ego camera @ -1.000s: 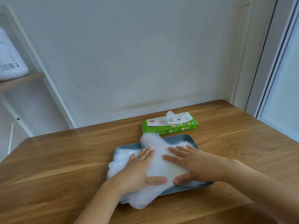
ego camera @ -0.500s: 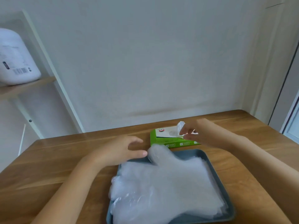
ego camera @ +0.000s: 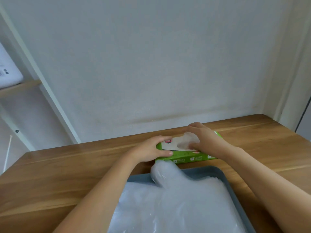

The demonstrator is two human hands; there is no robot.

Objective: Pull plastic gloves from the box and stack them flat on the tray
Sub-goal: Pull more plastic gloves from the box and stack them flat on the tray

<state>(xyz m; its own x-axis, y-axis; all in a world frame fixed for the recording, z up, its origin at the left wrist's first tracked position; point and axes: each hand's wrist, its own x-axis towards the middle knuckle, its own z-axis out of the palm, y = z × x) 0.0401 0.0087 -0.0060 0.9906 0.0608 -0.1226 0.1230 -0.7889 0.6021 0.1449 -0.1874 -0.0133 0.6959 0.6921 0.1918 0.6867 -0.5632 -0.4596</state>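
A green glove box [ego camera: 186,157] lies on the wooden table just beyond the grey-blue tray [ego camera: 217,172]. My left hand [ego camera: 151,149] grips the box's left end, thumb on its front face. My right hand [ego camera: 204,140] is at the box's top opening, fingers pinched on a clear plastic glove [ego camera: 187,142] that sticks up from the slot. A stack of translucent gloves [ego camera: 176,204] lies flat on the tray, its thumb part reaching over the tray's far rim towards the box.
The wooden table [ego camera: 67,174] ends at a white wall behind the box. A white shelf frame [ego camera: 50,98] with a white appliance [ego camera: 8,73] stands at the left. A door frame runs along the right edge.
My left hand has moved from above the tray to the box's left end and taken hold of it. My right hand stays at the opening with the glove tip. The view has tilted.
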